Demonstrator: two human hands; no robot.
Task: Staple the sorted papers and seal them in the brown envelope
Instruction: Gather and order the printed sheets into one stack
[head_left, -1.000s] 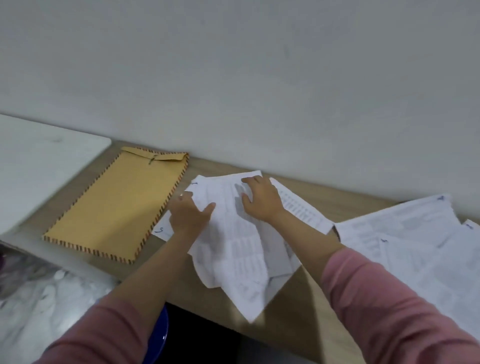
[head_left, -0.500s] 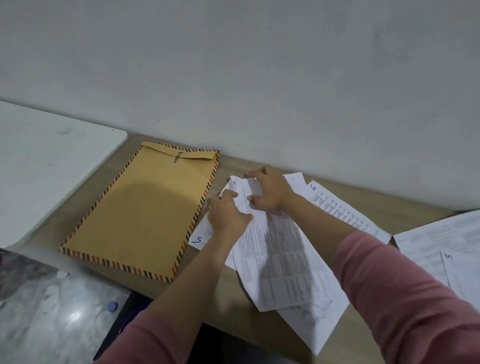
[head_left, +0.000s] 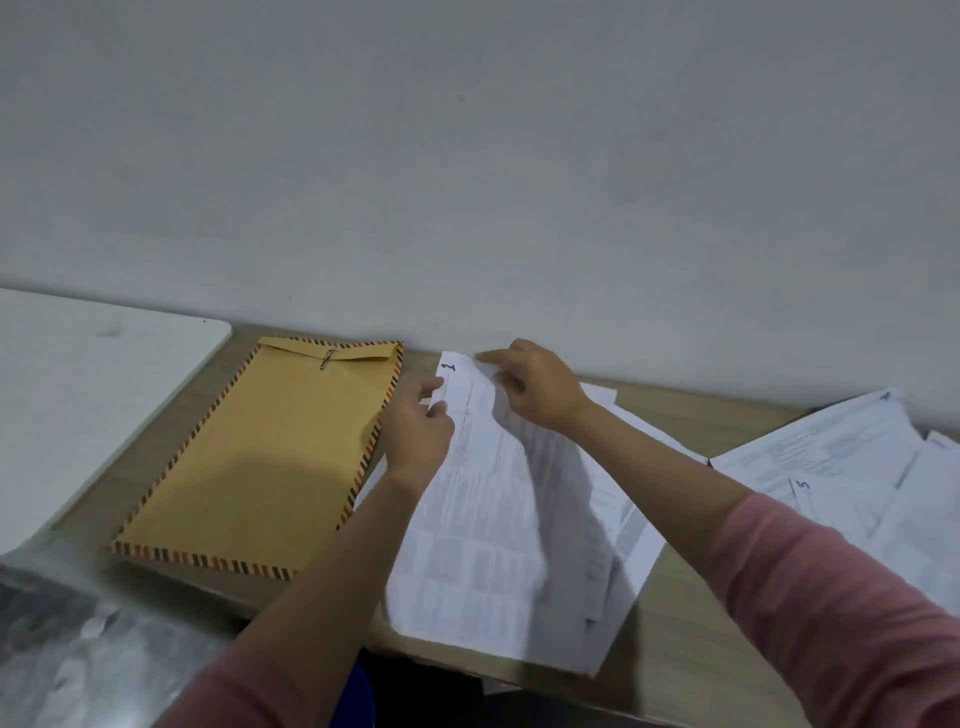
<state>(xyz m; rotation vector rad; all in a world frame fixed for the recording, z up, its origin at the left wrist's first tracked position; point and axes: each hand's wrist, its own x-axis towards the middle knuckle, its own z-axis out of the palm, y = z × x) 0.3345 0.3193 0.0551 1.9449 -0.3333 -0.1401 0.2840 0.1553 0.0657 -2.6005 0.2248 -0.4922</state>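
Observation:
A stack of white printed papers (head_left: 498, 530) lies on the wooden desk, its top sheet marked "1" in blue at the upper left corner. My left hand (head_left: 418, 431) pinches the stack's left edge near the top. My right hand (head_left: 535, 387) grips the top edge, fingers curled over the sheets. Left of the stack lies the brown envelope (head_left: 260, 457) with a striped border, flat on the desk, its flap at the far end with a metal clasp. No stapler is in view.
More loose printed sheets (head_left: 841, 467) lie spread at the right of the wooden desk (head_left: 691, 623). A white tabletop (head_left: 78, 405) adjoins on the left. A grey wall (head_left: 467, 182) runs right behind the desk. Marbled floor (head_left: 78, 649) shows lower left.
Both hands have slid up to the stack's top edge, and the sheets have drawn together into a more even pile with the page marked "1" on top.

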